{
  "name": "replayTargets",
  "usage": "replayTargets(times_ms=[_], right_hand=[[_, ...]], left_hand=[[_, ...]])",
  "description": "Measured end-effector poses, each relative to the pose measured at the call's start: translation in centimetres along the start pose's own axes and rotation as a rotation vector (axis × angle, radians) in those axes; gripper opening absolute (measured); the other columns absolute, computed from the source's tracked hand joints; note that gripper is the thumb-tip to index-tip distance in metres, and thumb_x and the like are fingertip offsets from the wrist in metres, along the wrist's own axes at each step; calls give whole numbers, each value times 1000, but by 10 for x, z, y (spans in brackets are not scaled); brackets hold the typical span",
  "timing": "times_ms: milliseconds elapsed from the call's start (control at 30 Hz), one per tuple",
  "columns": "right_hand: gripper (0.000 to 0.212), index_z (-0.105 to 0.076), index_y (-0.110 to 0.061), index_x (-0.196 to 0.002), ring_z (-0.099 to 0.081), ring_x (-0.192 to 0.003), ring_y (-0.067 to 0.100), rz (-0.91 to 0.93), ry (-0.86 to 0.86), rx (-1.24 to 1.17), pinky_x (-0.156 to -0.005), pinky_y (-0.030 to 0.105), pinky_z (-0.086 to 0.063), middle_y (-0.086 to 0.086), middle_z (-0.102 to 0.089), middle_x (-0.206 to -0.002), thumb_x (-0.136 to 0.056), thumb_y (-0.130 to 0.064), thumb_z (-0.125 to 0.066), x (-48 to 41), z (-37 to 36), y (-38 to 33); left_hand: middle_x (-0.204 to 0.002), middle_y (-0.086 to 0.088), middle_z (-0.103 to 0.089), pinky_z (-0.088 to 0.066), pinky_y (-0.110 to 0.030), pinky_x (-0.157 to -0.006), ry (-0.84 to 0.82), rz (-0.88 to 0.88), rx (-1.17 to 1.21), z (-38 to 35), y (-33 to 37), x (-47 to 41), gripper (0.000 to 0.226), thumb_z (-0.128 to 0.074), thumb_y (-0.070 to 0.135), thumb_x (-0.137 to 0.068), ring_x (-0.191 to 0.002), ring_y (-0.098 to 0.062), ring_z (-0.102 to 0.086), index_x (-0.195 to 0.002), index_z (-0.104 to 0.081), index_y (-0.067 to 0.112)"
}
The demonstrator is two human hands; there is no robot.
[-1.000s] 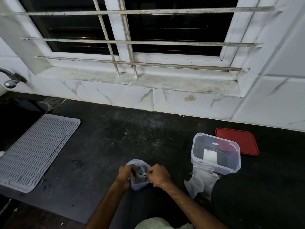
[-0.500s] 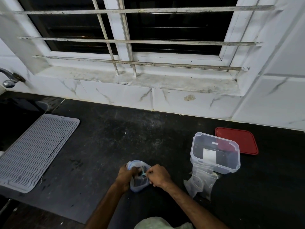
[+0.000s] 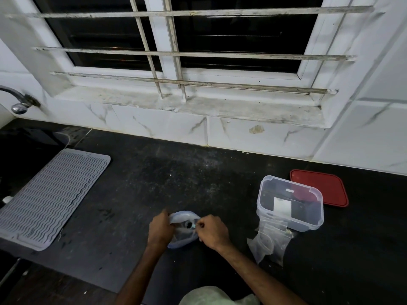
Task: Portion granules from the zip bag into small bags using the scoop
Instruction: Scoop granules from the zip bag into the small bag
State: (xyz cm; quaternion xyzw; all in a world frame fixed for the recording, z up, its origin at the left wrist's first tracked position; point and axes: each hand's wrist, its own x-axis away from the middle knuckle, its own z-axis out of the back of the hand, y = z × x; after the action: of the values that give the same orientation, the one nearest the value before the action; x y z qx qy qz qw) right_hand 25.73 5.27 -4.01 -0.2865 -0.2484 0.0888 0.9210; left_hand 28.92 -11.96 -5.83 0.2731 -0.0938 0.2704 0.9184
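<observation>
A clear zip bag [image 3: 184, 230] with a bluish rim stands on the dark counter near the front, its mouth pulled wide. My left hand [image 3: 160, 227] grips the left side of the rim. My right hand [image 3: 212, 231] pinches the right side of the rim. Dark granules and a small pale scoop-like piece [image 3: 192, 226] show inside the mouth, partly hidden by my fingers. A pile of small clear bags [image 3: 269, 243] lies to the right, against the plastic box.
A clear plastic box [image 3: 290, 203] stands open to the right, its red lid [image 3: 319, 187] flat behind it. A grey ribbed mat [image 3: 50, 197] lies at the left beside the sink, under a tap [image 3: 18, 102]. Tiled wall and barred window sit behind.
Both hands have pulled the bag's rim a little wider apart; the mouth now gapes more. Nothing else on the counter moved.
</observation>
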Motion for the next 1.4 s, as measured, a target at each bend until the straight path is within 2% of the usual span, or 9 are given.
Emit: replayTargets(times_ms=[167,300,467,667,767,900,967,1233,1400], right_hand=[[23,-66,-18,-112,-67,-95,20,154,144,332,-76,31,-48,5,-69,-107,-98,-25,-49,7,5,-5],[25,-62,-14,-119,-65,-101,24,127,61,475,-84,35,-50,8,-66,-113,-97,-19,-51,6,5,-2],[29,-62,-21,-124,-64,-105,22,104,66,388,-88,35,-50,4,-66,-117,-97,-23,-52,1,6,6],[27,-63,-21,-120,-65,-101,18,116,38,274,-84,31,-51,2,-67,-116,-95,-26,-55,0,2,3],[29,-64,-24,-122,-65,-103,18,122,45,196,-86,30,-50,1,-68,-115,-97,-27,-51,-1,7,12],[26,-67,-26,-117,-59,-54,4,110,-45,-56,-65,24,-52,-2,-70,-77,-99,-30,-48,0,12,19],[25,-68,-25,-115,-54,-46,3,100,-76,-180,-59,25,-53,-2,-69,-70,-99,-29,-50,-2,13,22],[23,-70,-15,-114,-53,-48,9,28,-133,-502,-44,17,-39,3,-69,-72,-97,-19,-54,-1,43,26],[21,-69,-22,-113,-54,-50,7,142,-54,-465,-49,17,-44,2,-69,-72,-98,-21,-55,5,64,36]], left_hand=[[-106,-8,-68,-55,-38,-79,69,38,-241,-5,7,6,23,-55,35,-93,-97,-28,-67,-105,-58,16],[-110,-7,-68,-55,-33,-84,-111,44,-180,-6,7,-2,28,-58,35,-93,-97,-21,-66,-111,-63,13],[-108,-13,-69,-53,-30,-76,-342,193,411,8,5,-11,27,-62,28,-94,-95,-22,-66,-111,-62,7],[-101,-14,-71,-55,-46,-90,-213,142,314,2,-3,-17,27,-52,26,-98,-92,-24,-69,-107,-67,6],[-106,-16,-70,-53,-43,-91,-153,132,208,-1,1,-17,32,-51,29,-96,-98,-29,-67,-110,-68,5],[-105,-12,-69,-49,-33,-79,-63,76,128,1,12,-13,27,-52,23,-96,-97,-28,-65,-108,-67,4],[-107,-11,-67,-47,-33,-78,-12,86,148,3,16,-12,24,-52,22,-96,-99,-28,-64,-109,-65,7],[-101,-10,-65,-43,-31,-68,89,84,322,-5,21,-6,12,-57,23,-91,-84,-19,-59,-100,-60,14],[-97,0,-64,-49,-33,-73,112,56,389,-13,32,8,13,-59,28,-91,-87,-19,-63,-102,-57,22]])
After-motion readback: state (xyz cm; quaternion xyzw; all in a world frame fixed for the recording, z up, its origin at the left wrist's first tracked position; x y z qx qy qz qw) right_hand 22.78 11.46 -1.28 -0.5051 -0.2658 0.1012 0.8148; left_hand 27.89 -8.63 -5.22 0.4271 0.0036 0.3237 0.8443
